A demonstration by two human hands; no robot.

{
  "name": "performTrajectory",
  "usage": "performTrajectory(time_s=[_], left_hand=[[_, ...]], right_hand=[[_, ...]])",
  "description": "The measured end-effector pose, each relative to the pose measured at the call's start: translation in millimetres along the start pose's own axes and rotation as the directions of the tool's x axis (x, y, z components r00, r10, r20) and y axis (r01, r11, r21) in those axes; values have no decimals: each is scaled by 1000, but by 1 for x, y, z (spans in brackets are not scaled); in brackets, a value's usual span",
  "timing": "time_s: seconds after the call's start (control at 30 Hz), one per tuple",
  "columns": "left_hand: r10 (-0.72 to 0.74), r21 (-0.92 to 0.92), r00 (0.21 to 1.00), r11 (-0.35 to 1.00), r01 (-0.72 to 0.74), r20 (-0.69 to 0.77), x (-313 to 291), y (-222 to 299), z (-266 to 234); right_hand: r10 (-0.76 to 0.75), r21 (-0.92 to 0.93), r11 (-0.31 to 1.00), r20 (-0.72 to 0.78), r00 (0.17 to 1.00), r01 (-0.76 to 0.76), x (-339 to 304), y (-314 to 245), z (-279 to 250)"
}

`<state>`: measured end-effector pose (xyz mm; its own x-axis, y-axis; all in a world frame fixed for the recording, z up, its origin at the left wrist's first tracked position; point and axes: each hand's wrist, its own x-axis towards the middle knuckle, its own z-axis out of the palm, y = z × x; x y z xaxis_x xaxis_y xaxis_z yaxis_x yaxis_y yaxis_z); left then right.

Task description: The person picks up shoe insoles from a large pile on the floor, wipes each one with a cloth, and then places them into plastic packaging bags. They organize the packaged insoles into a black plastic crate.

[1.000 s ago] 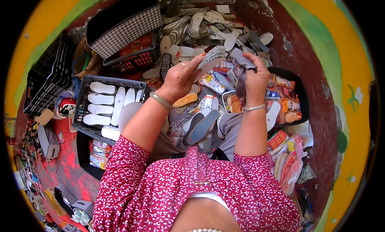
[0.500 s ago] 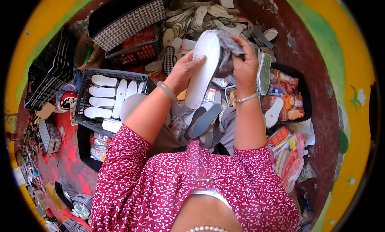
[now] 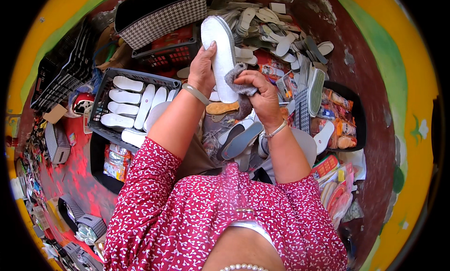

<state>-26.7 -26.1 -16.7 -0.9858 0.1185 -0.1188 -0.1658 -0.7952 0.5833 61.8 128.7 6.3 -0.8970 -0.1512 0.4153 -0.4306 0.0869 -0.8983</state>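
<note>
A white insole (image 3: 220,50) is held up in front of me, with its wide end pointing away. My left hand (image 3: 202,69) grips it along its left edge, thumb lying on the white face. Bunched in my right hand (image 3: 263,95) is a grey cloth (image 3: 240,79), which touches the insole's right edge near the lower end. Below the hands, between my knees, lie several loose insoles, among them a blue-grey one (image 3: 242,140). A tan insole (image 3: 222,108) rests just under the held one.
On the left stands a dark plastic crate (image 3: 97,112) with several white insoles. A black bin (image 3: 360,116) of packaged goods is on the right. A large heap of insoles (image 3: 262,22) lies ahead, beside a houndstooth box (image 3: 164,18). Bagged insoles (image 3: 338,191) lie near my right elbow.
The insole has moved up and left in my left hand. My right hand has come down and left with the cloth, from near the insole's top to its lower right edge.
</note>
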Motion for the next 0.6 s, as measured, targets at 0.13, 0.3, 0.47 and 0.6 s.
performTrajectory(time_s=[0.13, 0.3, 0.47, 0.6], left_hand=[[26, -96, 996, 995, -34, -88, 13, 8, -17], [65, -199, 976, 974, -107, -207, 15, 24, -12], [156, -126, 957, 974, -191, -245, 16, 20, -13], [209, -34, 963, 976, -217, -168, 9, 3, 0]], right_hand=[[172, 346, 924, 10, 985, -165, -9, 0, 4], [331, 123, 910, 364, 870, -397, -14, 12, -16], [455, 442, 745, 213, 865, -500, -2, -1, -21], [486, 174, 853, 76, 871, -492, -3, 17, -5]])
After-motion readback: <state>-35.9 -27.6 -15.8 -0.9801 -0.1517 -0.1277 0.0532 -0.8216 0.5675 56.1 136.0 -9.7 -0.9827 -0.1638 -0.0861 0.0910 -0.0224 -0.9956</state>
